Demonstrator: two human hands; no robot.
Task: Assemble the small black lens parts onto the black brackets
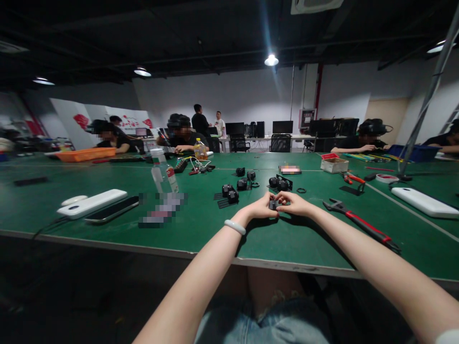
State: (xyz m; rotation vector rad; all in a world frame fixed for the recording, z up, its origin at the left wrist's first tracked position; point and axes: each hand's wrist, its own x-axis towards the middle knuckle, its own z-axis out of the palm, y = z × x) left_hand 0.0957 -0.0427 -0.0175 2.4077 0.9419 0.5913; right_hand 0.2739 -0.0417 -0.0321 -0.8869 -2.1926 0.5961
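Observation:
Between my two hands, just above the green table (201, 234), is a small dark grey part (273, 204) whose kind I cannot make out. My left hand (261, 206) grips it from the left, fingers curled. From the right, the fingers of my right hand (293, 204) close on it too, and they cover part of it. Right behind my hands sits a cluster of black round-bodied parts (280, 183). More of these black parts (230, 193) lie left of my left hand, some with flat slotted plates. A small black ring (301, 190) is beyond my right hand.
An adjustable wrench (362, 223) with red-and-black handle lies right of my right arm. White power banks (92, 204) and a phone (113, 210) are at left, near a clear bottle (161, 172). Farther back are a small box (334, 165), orange-handled pliers (353, 178) and co-workers.

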